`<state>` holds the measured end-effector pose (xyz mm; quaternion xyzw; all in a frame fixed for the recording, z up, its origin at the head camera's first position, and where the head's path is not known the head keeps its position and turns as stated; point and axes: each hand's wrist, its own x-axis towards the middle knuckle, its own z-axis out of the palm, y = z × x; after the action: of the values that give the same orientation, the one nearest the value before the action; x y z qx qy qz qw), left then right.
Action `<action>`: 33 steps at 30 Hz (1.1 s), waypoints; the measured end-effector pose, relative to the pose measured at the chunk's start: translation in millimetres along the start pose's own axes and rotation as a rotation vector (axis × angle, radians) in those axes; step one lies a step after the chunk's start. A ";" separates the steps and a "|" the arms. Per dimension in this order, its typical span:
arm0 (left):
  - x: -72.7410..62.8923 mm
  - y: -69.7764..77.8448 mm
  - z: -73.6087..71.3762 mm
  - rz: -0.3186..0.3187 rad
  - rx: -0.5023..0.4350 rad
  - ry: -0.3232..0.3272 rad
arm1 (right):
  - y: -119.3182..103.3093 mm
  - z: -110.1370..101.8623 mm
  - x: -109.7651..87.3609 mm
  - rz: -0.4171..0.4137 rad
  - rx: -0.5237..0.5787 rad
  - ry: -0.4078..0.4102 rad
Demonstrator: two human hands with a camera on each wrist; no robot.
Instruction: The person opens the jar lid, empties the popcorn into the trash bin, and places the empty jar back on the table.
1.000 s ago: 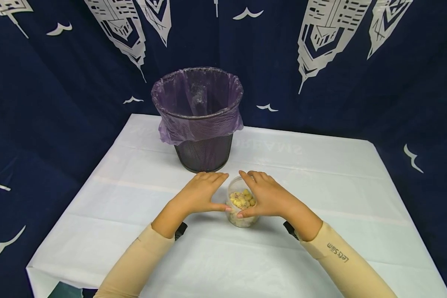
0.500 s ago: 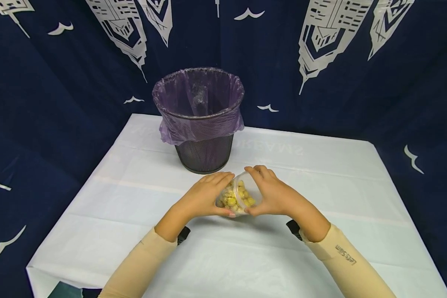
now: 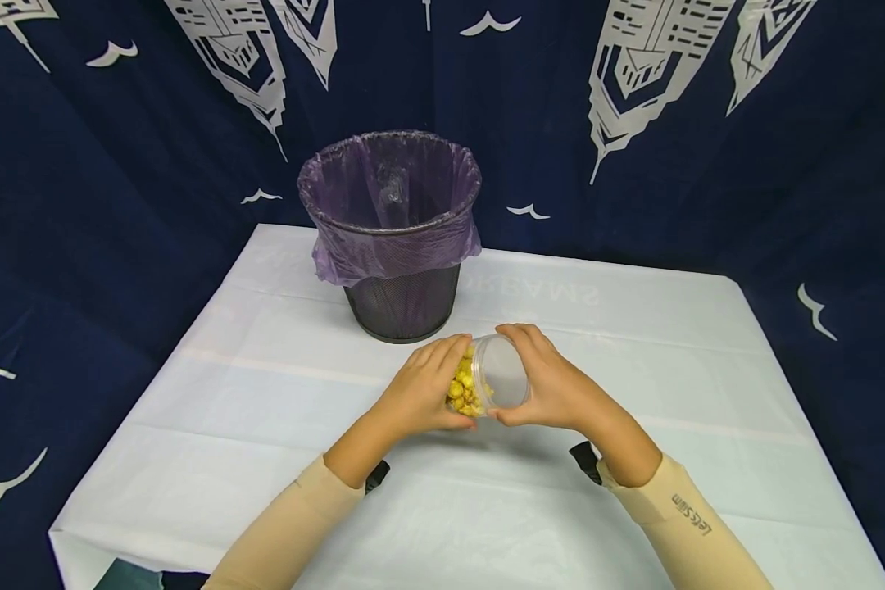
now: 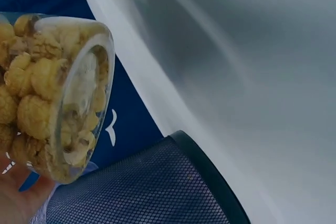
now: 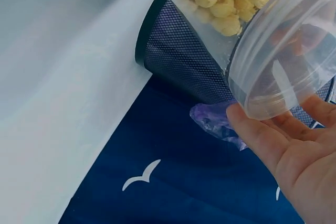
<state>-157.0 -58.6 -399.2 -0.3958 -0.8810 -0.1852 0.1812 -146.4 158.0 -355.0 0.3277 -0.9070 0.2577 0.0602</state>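
A clear plastic jar (image 3: 481,381) of yellow popcorn (image 3: 462,385) lies tilted on its side between both hands, off the table. My left hand (image 3: 423,392) grips the popcorn-filled end, fingers on the far side and thumb on the near side. Around the clear lid end (image 3: 507,373), on the right, curl the fingers and thumb of my right hand (image 3: 556,392). The left wrist view shows the jar's base (image 4: 79,108) and only part of the left hand (image 4: 21,198). In the right wrist view, the lid end (image 5: 283,56) sits against the right hand's fingers.
Behind the hands stands a black mesh bin (image 3: 401,307) lined with a purple bag (image 3: 398,254). A white cloth (image 3: 634,352) covers the table, and a dark blue printed curtain (image 3: 516,106) hangs behind it. Something dark green (image 3: 129,575) shows at the lower left corner.
The jar has gone from upright to tilted on its side, its base now to the left and its lid end to the right. Both hands have shifted slightly right and closed around it.
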 end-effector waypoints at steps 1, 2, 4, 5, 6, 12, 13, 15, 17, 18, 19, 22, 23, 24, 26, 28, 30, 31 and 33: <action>0.3 0.4 0.5 0.000 0.009 0.006 | 0.3 0.1 -0.2 -0.002 0.004 0.001; 0.5 0.6 0.8 0.000 0.015 0.010 | 0.3 0.4 -0.4 0.004 0.006 -0.001; 0.8 0.5 0.8 0.002 0.023 0.017 | 0.0 1.0 -0.8 0.019 0.012 -0.015; 0.8 0.1 0.6 0.003 0.026 0.021 | -0.2 1.4 -0.9 0.032 0.018 -0.027; 0.9 -0.5 0.3 0.003 0.033 0.025 | -0.5 1.8 -1.0 0.042 0.022 -0.039; 1.0 -3.5 -2.2 -0.003 0.079 0.041 | -6.3 5.5 -2.6 0.171 0.062 -0.086; 1.2 -3.5 -2.7 -0.003 0.081 0.041 | -7.8 6.5 -3.0 0.210 0.064 -0.089; 1.4 -3.2 -3.4 -0.005 0.083 0.039 | -10.1 8.8 -3.2 0.282 0.061 -0.090; 1.5 -2.5 -4.2 -0.002 0.087 0.039 | -12.1 10.9 -3.2 0.338 0.062 -0.089; 1.4 -2.5 -4.2 -0.001 0.092 0.038 | -12.7 12.0 -3.1 0.355 0.064 -0.085; 1.4 -2.2 -4.5 0.002 0.097 0.037 | -13.1 12.9 -3.0 0.364 0.068 -0.077; 1.4 -2.0 -5.3 0.010 0.120 0.030 | -13.2 15.6 -3.1 0.366 0.092 -0.050; 1.3 -2.1 -5.5 0.011 0.129 0.026 | -12.7 16.6 -3.2 0.362 0.096 -0.041; 1.2 -2.2 -5.5 0.012 0.135 0.021 | -12.2 17.6 -3.3 0.357 0.099 -0.035; 1.2 -2.1 -5.8 0.014 0.142 0.016 | -11.2 19.5 -3.6 0.347 0.110 -0.025; 1.0 -2.1 -5.9 0.014 0.149 0.014 | -10.4 20.8 -3.9 0.339 0.119 -0.019; 1.0 -1.6 -6.4 0.017 0.162 0.019 | -9.4 22.0 -4.3 0.331 0.128 -0.013; 1.1 -1.4 -6.6 0.018 0.167 0.024 | -8.8 22.4 -4.5 0.326 0.135 -0.009; 1.2 -1.1 -6.8 0.022 0.178 0.035 | -7.8 23.2 -4.8 0.316 0.149 -0.005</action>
<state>-157.4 -61.7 -393.0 -0.3844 -0.8864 -0.1110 0.2329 -136.3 143.8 -373.0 0.1853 -0.9258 0.3295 -0.0078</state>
